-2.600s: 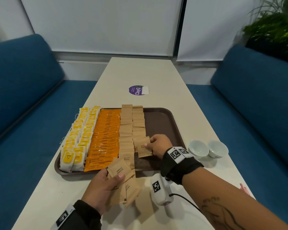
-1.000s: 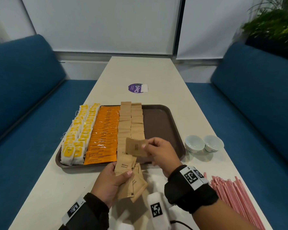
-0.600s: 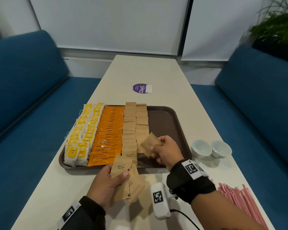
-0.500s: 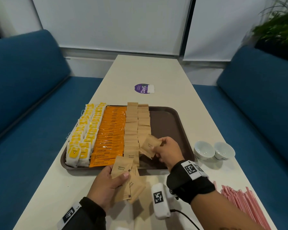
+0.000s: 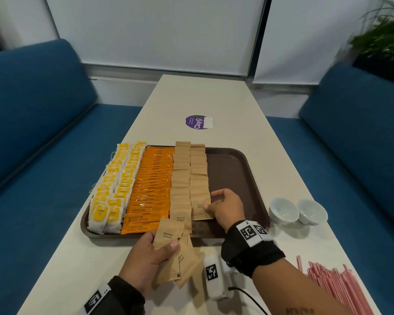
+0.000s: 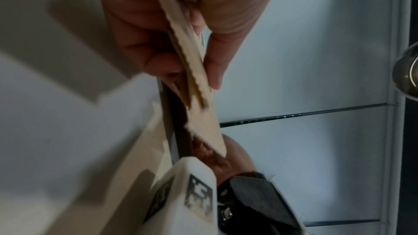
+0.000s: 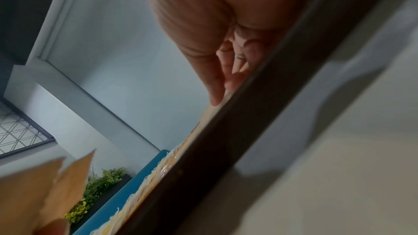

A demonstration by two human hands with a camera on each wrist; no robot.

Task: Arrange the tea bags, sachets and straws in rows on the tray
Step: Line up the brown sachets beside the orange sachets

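Head view: brown tray (image 5: 255, 178) on a pale worktop (image 5: 214, 98), filled from its left with two rows of tea bags (image 5: 114, 185), one row of orange coffee sachets (image 5: 151, 185) and two rows of brown sugar sachets (image 5: 189, 176). The right hand (image 5: 225, 208) pinches one sachet (image 5: 199, 206) by its right edge between thumb and fingertips, laying it flat at the near end of the second sugar row; this appears to be the placing step. The left hand (image 5: 146, 255) grips a fanned sheaf of spare sachets (image 5: 173, 253) over the worktop just before the near rim.

Next move, as judged: let the sachet go squared with its row, then draw another from the sheaf. The row stops short of the near rim, leaving room for perhaps one or two more. The right part of the tray is bare and open for further rows.

Straws (image 5: 341, 289) lie loose on the worktop at near right, not yet on the tray. Two cups (image 5: 296, 212) stand just beside the right rim and limit any sideways sweep of the forearm.
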